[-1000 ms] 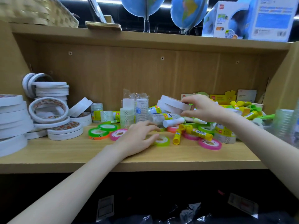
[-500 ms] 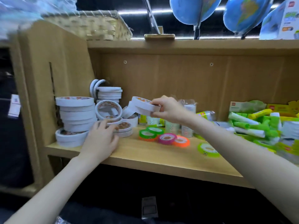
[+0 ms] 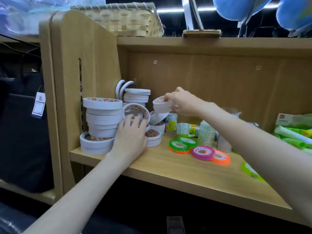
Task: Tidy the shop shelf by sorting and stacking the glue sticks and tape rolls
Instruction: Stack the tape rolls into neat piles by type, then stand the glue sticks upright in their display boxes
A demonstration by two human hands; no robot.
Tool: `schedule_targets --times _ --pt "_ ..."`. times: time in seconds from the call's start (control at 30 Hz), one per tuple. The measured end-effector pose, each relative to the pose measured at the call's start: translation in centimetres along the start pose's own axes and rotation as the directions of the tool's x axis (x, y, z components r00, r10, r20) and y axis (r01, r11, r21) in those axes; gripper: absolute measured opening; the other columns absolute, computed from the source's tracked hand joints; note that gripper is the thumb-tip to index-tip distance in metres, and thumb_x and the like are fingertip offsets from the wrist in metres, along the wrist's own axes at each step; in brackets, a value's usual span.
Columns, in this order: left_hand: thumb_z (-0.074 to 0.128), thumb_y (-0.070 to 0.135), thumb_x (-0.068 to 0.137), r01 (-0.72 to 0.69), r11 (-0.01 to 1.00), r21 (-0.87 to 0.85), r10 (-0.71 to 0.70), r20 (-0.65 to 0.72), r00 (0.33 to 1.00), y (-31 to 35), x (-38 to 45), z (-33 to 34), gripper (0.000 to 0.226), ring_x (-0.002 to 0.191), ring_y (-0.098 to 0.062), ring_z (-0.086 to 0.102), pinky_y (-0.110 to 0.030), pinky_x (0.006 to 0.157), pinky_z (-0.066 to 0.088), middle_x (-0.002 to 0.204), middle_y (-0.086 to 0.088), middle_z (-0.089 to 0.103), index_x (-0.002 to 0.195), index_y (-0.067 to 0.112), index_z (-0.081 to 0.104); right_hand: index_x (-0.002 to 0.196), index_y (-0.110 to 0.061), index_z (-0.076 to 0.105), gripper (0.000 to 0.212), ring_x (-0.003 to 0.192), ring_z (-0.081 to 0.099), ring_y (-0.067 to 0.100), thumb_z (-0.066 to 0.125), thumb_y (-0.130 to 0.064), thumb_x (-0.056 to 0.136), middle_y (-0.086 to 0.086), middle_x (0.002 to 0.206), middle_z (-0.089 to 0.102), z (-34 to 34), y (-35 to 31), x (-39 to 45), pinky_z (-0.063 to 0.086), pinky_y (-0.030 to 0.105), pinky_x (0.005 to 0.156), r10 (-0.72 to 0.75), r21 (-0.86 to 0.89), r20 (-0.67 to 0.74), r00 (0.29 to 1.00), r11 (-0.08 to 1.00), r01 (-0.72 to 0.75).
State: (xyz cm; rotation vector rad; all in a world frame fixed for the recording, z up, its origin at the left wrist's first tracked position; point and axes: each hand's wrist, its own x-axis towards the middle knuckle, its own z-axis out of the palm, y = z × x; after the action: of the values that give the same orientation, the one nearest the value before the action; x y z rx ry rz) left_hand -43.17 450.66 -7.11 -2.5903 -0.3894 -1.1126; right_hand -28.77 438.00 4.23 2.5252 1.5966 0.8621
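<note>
The wooden shelf (image 3: 185, 176) carries everything. Just left of the left hand (image 3: 130, 135) stands a tall stack of white tape rolls (image 3: 103, 122). That hand lies with fingers spread on a tilted white roll (image 3: 136, 112). Above and to its right, the right hand (image 3: 182, 103) pinches a white tape roll (image 3: 161, 106), apparently clear of the piles. Below the right hand lie small coloured tape rolls (image 3: 202, 152); green glue sticks (image 3: 293, 134) are far right.
</note>
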Motion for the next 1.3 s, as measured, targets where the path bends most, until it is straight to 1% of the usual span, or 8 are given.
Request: schedule_targets --times 0.33,0.5,0.63,0.73,0.87,1.0,1.1,1.3 --pt "0.034 0.024 0.071 0.014 0.999 -0.047 -0.012 0.027 1.000 0.2 0.5 1.0 0.043 0.084 -0.032 0.063 -0.037 0.069 0.051 0.091 -0.010 0.067 0.089 0.007 0.068 0.133 -0.011 0.042 0.049 0.113 0.037 0.035 0.034 0.009 0.090 0.019 0.127 0.033 1.6 -3.1 4.0 0.045 0.037 0.076 0.002 -0.168 -0.024 1.000 0.986 -0.006" --pt "0.034 0.023 0.071 -0.002 0.998 -0.060 0.002 -0.005 1.000 0.1 0.4 1.3 0.043 0.080 -0.032 0.063 -0.036 0.068 0.051 0.087 -0.010 0.067 0.090 0.007 0.068 0.144 -0.012 0.023 0.059 0.110 0.044 0.036 0.038 0.006 0.090 0.019 0.133 0.032 2.3 -2.4 3.6 0.038 0.034 0.082 0.129 0.215 -0.033 0.991 0.969 -0.120" --pt "0.033 0.024 0.071 -0.020 0.997 -0.071 0.019 -0.027 0.999 0.1 0.4 1.2 0.043 0.078 -0.031 0.064 -0.036 0.066 0.051 0.089 -0.009 0.068 0.088 0.007 0.069 0.143 -0.015 0.022 0.059 0.105 0.048 0.030 0.049 -0.007 0.091 0.015 0.129 0.037 2.2 -1.0 0.5 0.042 0.036 0.087 0.150 0.314 -0.018 0.989 0.940 -0.137" --pt "0.033 0.024 0.071 -0.020 0.993 -0.119 0.012 -0.066 0.998 0.2 0.4 0.7 0.042 0.081 -0.031 0.064 -0.036 0.067 0.051 0.093 -0.009 0.067 0.089 0.008 0.067 0.142 -0.016 0.028 0.058 0.113 0.047 0.027 0.054 -0.012 0.090 0.012 0.132 0.037 0.9 0.3 -2.2 0.039 0.034 0.096 0.128 0.286 0.063 0.990 0.948 -0.141" --pt "0.034 0.023 0.074 -0.107 0.975 -0.195 0.082 -0.130 0.988 2.7 0.4 0.1 0.041 0.093 -0.032 0.062 -0.040 0.079 0.049 0.103 -0.010 0.065 0.095 0.008 0.066 0.123 -0.015 0.055 0.034 0.093 0.046 0.015 0.058 -0.012 0.089 0.010 0.122 0.049 -2.8 3.5 -8.0 0.028 0.013 0.076 0.177 0.263 0.041 0.983 0.948 -0.182" --pt "0.036 0.025 0.075 -0.191 0.919 -0.346 0.147 -0.149 0.978 8.0 1.5 -0.6 0.042 0.095 -0.032 0.061 -0.041 0.083 0.047 0.106 -0.009 0.065 0.100 0.009 0.066 0.104 -0.015 0.067 0.019 0.092 0.058 0.021 0.060 -0.012 0.087 0.009 0.104 0.065 -6.2 6.9 -16.2 0.041 0.028 0.082 0.329 0.257 0.066 0.942 0.906 -0.335" --pt "0.031 0.030 0.078 -0.233 0.831 -0.506 0.181 -0.152 0.972 12.8 2.4 -1.6 0.048 0.103 -0.033 0.057 -0.041 0.086 0.043 0.113 -0.010 0.062 0.108 0.009 0.063 0.099 -0.016 0.069 0.017 0.090 0.060 0.016 0.060 -0.009 0.087 0.002 0.096 0.068 -8.1 9.0 -21.0 0.041 0.023 0.080 0.417 0.265 0.050 0.907 0.870 -0.415" --pt "0.016 0.066 0.075 -0.372 0.656 -0.657 0.517 0.032 0.855 22.2 2.7 -3.7 0.075 0.127 -0.019 0.036 -0.036 0.104 0.030 0.139 0.003 0.041 0.136 0.030 0.041 0.130 -0.025 0.048 0.040 0.105 0.055 0.012 0.055 -0.032 0.091 -0.005 0.125 0.056 -7.0 11.5 -29.2 0.041 0.021 0.087 0.484 -0.039 0.456 0.747 0.849 -0.527"
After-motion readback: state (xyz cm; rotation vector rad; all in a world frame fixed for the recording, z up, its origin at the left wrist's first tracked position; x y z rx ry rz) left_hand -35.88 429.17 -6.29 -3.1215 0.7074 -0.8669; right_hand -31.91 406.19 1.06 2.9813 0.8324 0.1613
